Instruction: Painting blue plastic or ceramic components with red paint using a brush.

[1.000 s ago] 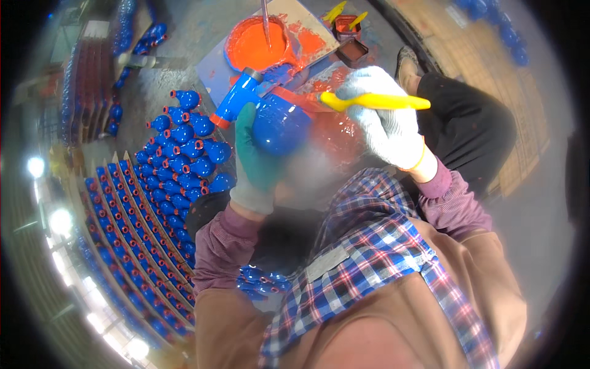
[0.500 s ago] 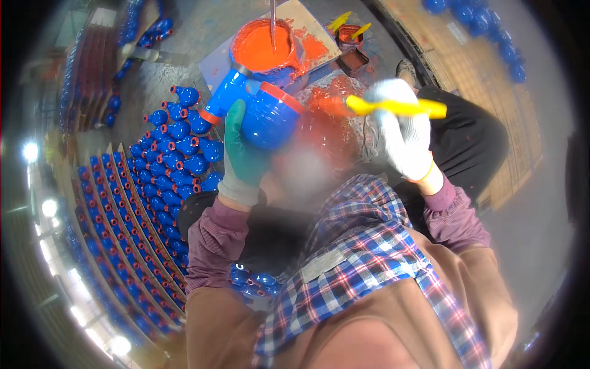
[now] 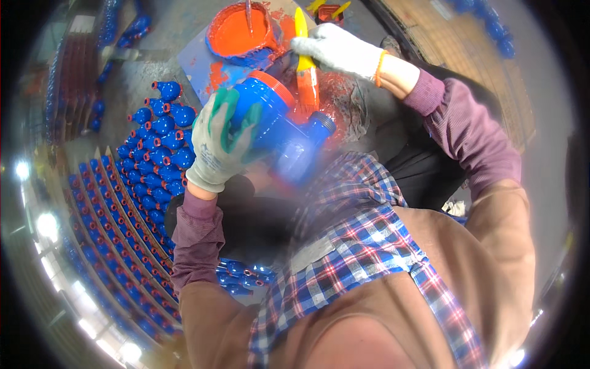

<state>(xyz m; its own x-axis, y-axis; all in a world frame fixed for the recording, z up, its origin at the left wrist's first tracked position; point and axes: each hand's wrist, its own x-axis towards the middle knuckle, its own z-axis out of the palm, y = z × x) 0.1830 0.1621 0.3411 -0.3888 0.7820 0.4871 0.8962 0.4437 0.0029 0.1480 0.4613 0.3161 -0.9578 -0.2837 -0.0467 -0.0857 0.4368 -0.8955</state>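
Note:
My left hand (image 3: 220,138), in a white glove with green palm coating, grips a glossy blue valve-like casting (image 3: 261,114) from its left side. One round mouth has an orange-red rim, and a short dark-ended side branch points right. Its lower end is blurred. My right hand (image 3: 332,48), in a white glove, pinches the yellow handle of a paintbrush (image 3: 307,80). The bristles, wet with orange-red paint, point down just right of the orange rim; whether they touch the casting I cannot tell. Behind the casting is a paint bucket (image 3: 214,48) of orange-red paint, with a thin stick standing in it.
The bucket stands on a paint-splashed board (image 3: 195,64). Several blue castings with red rims (image 3: 163,126) cluster on the floor at left, beside long curved-looking rows of more (image 3: 117,227). A small paint-stained container (image 3: 330,13) with yellow-handled tools lies beyond my right hand.
The casting has turned in my left hand, its orange-red lower end swinging down out of sight. My right hand has moved left and away from me, and the brush has swung from level to upright.

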